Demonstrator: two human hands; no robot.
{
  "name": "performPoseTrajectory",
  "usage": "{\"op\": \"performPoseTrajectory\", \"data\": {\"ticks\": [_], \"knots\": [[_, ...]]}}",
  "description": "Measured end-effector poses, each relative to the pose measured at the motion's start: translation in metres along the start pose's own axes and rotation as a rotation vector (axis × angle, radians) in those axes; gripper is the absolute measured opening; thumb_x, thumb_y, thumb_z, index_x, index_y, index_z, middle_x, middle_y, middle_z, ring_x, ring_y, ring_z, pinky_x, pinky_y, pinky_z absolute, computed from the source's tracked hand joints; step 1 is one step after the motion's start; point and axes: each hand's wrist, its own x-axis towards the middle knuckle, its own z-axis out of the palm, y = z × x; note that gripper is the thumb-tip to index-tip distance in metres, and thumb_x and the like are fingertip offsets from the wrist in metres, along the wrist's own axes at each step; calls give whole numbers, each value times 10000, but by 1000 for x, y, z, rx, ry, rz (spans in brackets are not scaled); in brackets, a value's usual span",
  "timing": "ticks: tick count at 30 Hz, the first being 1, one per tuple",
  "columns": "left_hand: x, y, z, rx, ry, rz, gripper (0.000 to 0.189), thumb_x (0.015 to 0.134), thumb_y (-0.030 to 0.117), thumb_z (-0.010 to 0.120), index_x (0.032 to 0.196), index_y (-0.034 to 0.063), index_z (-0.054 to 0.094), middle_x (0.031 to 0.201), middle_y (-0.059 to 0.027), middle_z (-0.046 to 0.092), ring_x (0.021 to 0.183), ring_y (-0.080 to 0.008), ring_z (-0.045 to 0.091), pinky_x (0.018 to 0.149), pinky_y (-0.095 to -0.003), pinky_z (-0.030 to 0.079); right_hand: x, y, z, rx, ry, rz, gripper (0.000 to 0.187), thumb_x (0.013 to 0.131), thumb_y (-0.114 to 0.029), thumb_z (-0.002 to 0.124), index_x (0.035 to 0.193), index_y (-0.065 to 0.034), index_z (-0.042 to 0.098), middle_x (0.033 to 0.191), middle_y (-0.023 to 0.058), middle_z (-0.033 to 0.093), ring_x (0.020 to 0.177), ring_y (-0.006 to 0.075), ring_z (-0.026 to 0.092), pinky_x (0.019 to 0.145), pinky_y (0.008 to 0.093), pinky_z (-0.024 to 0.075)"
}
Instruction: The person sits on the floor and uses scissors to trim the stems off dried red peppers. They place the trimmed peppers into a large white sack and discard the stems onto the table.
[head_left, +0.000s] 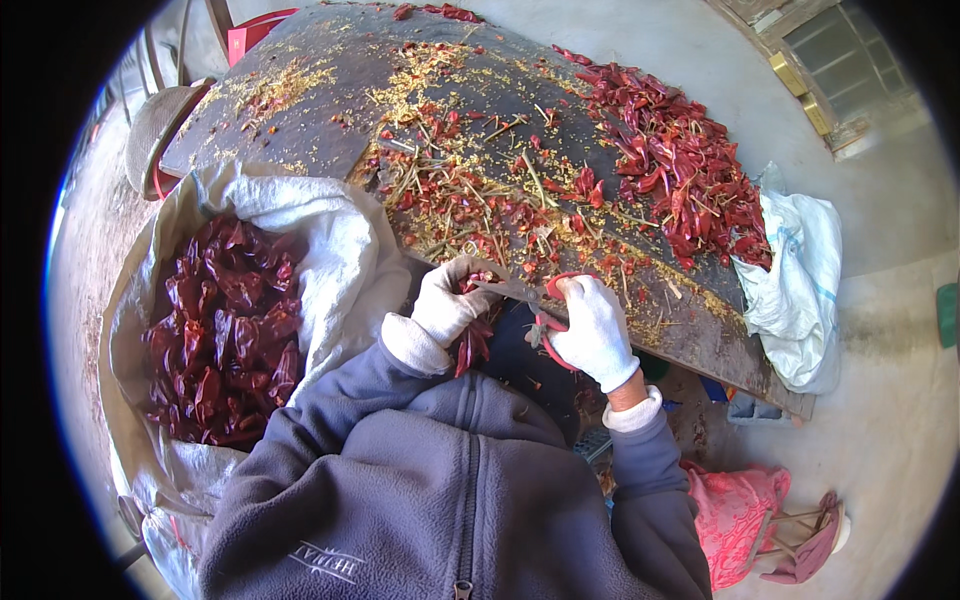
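In white work gloves, both of my hands meet in front of my chest, at the near edge of a dark wooden table (337, 142). My left hand (454, 296) grips several dried red chilli peppers (474, 345), whose bodies hang down below the fist. Red-handled scissors (551, 307) are held in my right hand (596, 326). Their blades point left and lie against the stem ends beside my left fingers; whether they cut through anything cannot be seen. Loose stems, yellow seeds and red scraps (480, 202) cover the tabletop just beyond my hands.
At my left stands an open white woven sack (360, 217) full of dried chillies (232, 337). A heap of chillies (675, 165) lies along the table's right side, by another white sack (799, 277). Pink patterned cloth (735, 517) is at lower right. A woven basket (161, 139) stands at far left.
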Motion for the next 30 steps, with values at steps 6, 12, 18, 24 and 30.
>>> {"op": "performPoseTrajectory", "data": {"ticks": [6,12,18,24,30], "knots": [[1,-3,-7,23,-21,-51,190,838,-14,665,1027,1,660,806,-23,660,653,-94,604,542,-244,509,-1,3,4,38,-44,16,453,663,-215,847,1006,-32,616,933,126,635,876,331,637,761,416,516],[1,1,-6,52,-8,-106,194,827,-16,686,1017,3,654,803,-27,665,637,-98,608,533,-247,509,-6,1,3,-14,-47,19,352,729,-262,788,953,-52,616,854,125,604,801,336,618,717,434,498],[-2,13,-3,44,-23,-178,226,802,-45,681,1021,1,654,820,-27,667,701,-104,618,630,-255,523,-3,2,-2,-89,-83,-34,346,737,-301,780,895,-51,599,797,118,579,764,320,612,681,426,496],[1,-1,-6,95,5,-85,229,786,-51,687,1007,0,656,821,-31,663,720,-114,620,667,-263,520,-5,4,1,-97,-91,-34,359,725,-327,788,865,-56,599,748,110,576,715,317,614,647,421,498],[-1,5,-4,44,10,-158,220,786,-53,699,996,-3,659,818,-33,664,710,-114,619,662,-261,520,-12,8,11,-88,-59,-3,369,709,-358,803,843,-76,605,732,105,587,670,319,628,603,411,506]]}}
